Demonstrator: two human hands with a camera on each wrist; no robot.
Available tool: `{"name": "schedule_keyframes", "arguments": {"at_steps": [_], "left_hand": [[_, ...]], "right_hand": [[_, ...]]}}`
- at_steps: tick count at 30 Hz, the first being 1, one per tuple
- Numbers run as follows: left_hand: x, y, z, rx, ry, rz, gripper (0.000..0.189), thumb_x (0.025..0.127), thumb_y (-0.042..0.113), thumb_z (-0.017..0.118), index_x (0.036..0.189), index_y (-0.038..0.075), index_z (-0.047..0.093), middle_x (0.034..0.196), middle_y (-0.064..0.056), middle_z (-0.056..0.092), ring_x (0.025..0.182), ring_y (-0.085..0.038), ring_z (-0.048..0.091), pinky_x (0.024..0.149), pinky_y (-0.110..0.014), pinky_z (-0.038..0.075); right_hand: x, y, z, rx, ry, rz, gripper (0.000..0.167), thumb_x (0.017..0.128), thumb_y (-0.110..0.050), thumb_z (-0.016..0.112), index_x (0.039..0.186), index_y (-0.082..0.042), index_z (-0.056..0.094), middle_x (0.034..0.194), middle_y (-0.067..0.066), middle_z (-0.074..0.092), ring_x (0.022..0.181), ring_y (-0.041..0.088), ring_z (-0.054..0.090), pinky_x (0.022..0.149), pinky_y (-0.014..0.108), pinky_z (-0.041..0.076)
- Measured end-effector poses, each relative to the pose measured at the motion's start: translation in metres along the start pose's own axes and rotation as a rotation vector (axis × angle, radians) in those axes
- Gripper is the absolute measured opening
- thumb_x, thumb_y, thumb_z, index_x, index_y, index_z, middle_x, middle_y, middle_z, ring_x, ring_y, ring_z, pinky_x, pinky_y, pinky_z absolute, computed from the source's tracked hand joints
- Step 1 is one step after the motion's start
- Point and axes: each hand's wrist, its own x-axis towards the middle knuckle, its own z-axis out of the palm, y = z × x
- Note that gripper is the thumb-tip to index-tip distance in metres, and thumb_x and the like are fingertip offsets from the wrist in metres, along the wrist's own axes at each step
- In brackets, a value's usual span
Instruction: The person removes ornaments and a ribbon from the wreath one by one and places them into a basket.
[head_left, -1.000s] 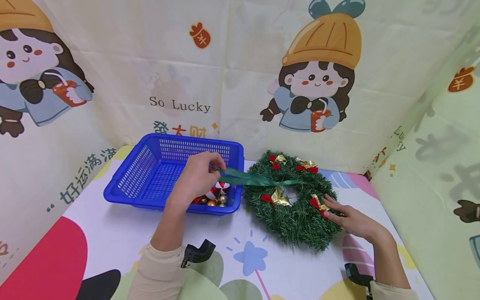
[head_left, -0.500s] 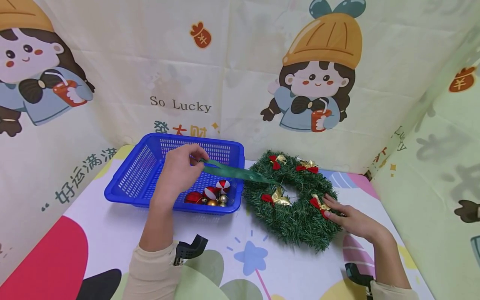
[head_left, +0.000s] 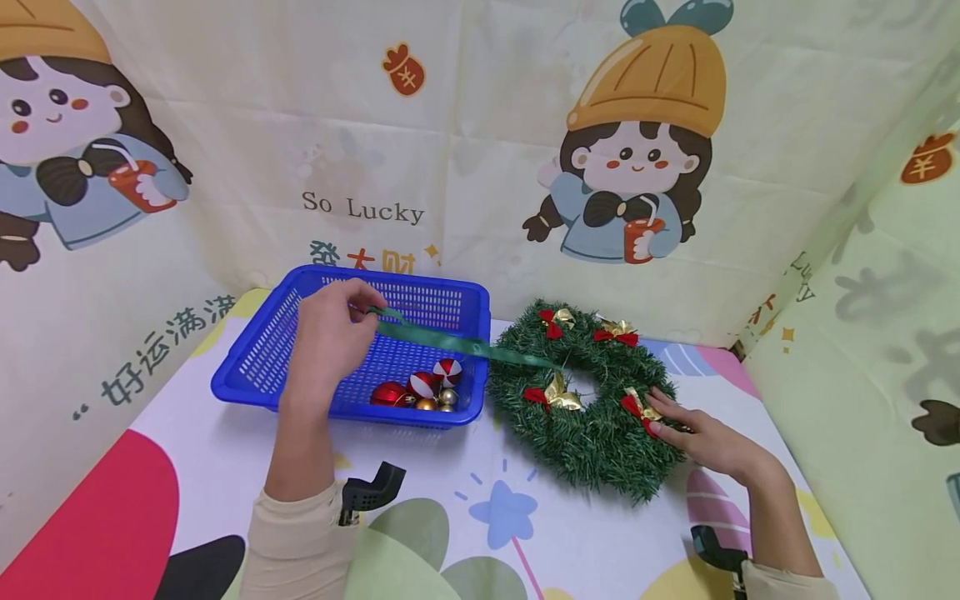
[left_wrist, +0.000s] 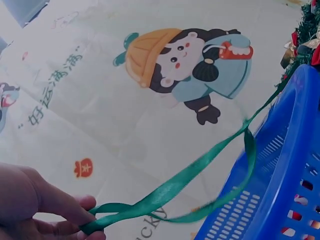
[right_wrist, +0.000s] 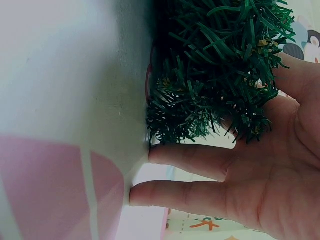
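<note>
Over the blue basket, my left hand pinches the end of a green ribbon between thumb and fingers. From there the ribbon stretches right, across the basket's rim, to the middle of a green wreath. In the left wrist view the ribbon forms a long loop. Red and gold bows decorate the wreath, which lies flat on the table. My right hand rests on the wreath's right side by one bow, fingers extended. In the right wrist view, two straight fingers reach down to the tabletop beside the greenery.
The blue plastic basket stands left of the wreath. Red, striped and gold ball ornaments lie in its front right corner. A patterned cloth covers the table, and printed cloth walls enclose it behind and at the sides.
My left hand has moved left across the basket, drawing the ribbon with it and uncovering the ball ornaments. The right hand and the wreath have stayed in place.
</note>
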Motion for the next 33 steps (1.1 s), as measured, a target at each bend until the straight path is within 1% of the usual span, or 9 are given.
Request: {"name": "schedule_keyframes", "arguments": {"at_steps": [4, 7, 12, 17, 21, 25, 30, 33], "left_hand": [[0.001, -0.001, -0.002, -0.004, 0.03, -0.035, 0.02, 0.099, 0.003, 0.061, 0.114, 0.008, 0.074, 0.114, -0.016, 0.065, 0.103, -0.032, 0.057, 0.083, -0.042, 0.055], [0.001, -0.002, -0.004, -0.009, 0.055, -0.05, 0.021, 0.099, 0.003, 0.06, 0.115, 0.007, 0.073, 0.115, -0.017, 0.064, 0.104, -0.033, 0.057, 0.088, -0.045, 0.055], [0.003, -0.006, -0.007, -0.015, 0.109, -0.092, 0.023, 0.1, 0.003, 0.059, 0.118, 0.007, 0.073, 0.115, -0.019, 0.064, 0.107, -0.034, 0.057, 0.091, -0.047, 0.055], [0.004, -0.01, -0.01, -0.006, 0.173, -0.122, 0.024, 0.1, 0.002, 0.056, 0.117, 0.005, 0.073, 0.113, -0.019, 0.065, 0.109, -0.035, 0.056, 0.093, -0.048, 0.053], [0.004, -0.013, -0.011, -0.001, 0.19, -0.14, 0.025, 0.1, 0.001, 0.055, 0.118, 0.005, 0.072, 0.115, -0.02, 0.064, 0.113, -0.036, 0.055, 0.097, -0.049, 0.051], [0.005, -0.015, -0.012, -0.003, 0.207, -0.162, 0.025, 0.102, 0.001, 0.055, 0.12, 0.004, 0.072, 0.118, -0.022, 0.063, 0.114, -0.036, 0.054, 0.098, -0.049, 0.051], [0.005, -0.018, -0.014, -0.009, 0.25, -0.185, 0.027, 0.102, 0.0, 0.054, 0.122, 0.003, 0.071, 0.12, -0.023, 0.06, 0.116, -0.037, 0.051, 0.097, -0.048, 0.049], [0.006, -0.021, -0.015, -0.003, 0.286, -0.193, 0.027, 0.101, 0.0, 0.054, 0.122, 0.002, 0.071, 0.121, -0.024, 0.059, 0.117, -0.037, 0.051, 0.098, -0.048, 0.05]], "right_hand": [[0.001, -0.001, -0.001, -0.003, -0.002, 0.0, 0.068, 0.108, -0.037, 0.055, 0.163, -0.006, 0.031, 0.173, 0.023, 0.011, 0.151, 0.063, 0.009, 0.11, 0.081, 0.024], [0.001, -0.002, -0.002, -0.005, -0.003, 0.005, 0.068, 0.108, -0.038, 0.055, 0.163, -0.006, 0.031, 0.173, 0.023, 0.01, 0.151, 0.063, 0.009, 0.11, 0.081, 0.024], [0.001, -0.003, -0.003, -0.001, -0.004, -0.001, 0.069, 0.108, -0.038, 0.055, 0.163, -0.006, 0.03, 0.173, 0.023, 0.011, 0.151, 0.063, 0.009, 0.11, 0.082, 0.023], [0.001, -0.003, -0.003, 0.007, -0.008, -0.003, 0.069, 0.108, -0.037, 0.055, 0.163, -0.005, 0.029, 0.173, 0.024, 0.009, 0.151, 0.064, 0.009, 0.11, 0.081, 0.025], [0.001, -0.004, -0.003, 0.011, -0.009, 0.006, 0.069, 0.108, -0.037, 0.055, 0.164, -0.006, 0.03, 0.173, 0.023, 0.009, 0.151, 0.064, 0.008, 0.11, 0.082, 0.023], [0.0, -0.004, -0.002, 0.016, -0.012, 0.011, 0.069, 0.108, -0.037, 0.055, 0.164, -0.006, 0.03, 0.173, 0.023, 0.009, 0.151, 0.064, 0.007, 0.11, 0.083, 0.022], [0.0, -0.003, 0.0, 0.017, -0.011, 0.003, 0.068, 0.108, -0.035, 0.054, 0.164, -0.005, 0.029, 0.172, 0.024, 0.01, 0.15, 0.064, 0.009, 0.109, 0.081, 0.027], [0.0, -0.002, 0.0, 0.015, -0.008, 0.002, 0.068, 0.108, -0.035, 0.055, 0.163, -0.005, 0.029, 0.172, 0.024, 0.01, 0.15, 0.064, 0.01, 0.109, 0.081, 0.028]]}}
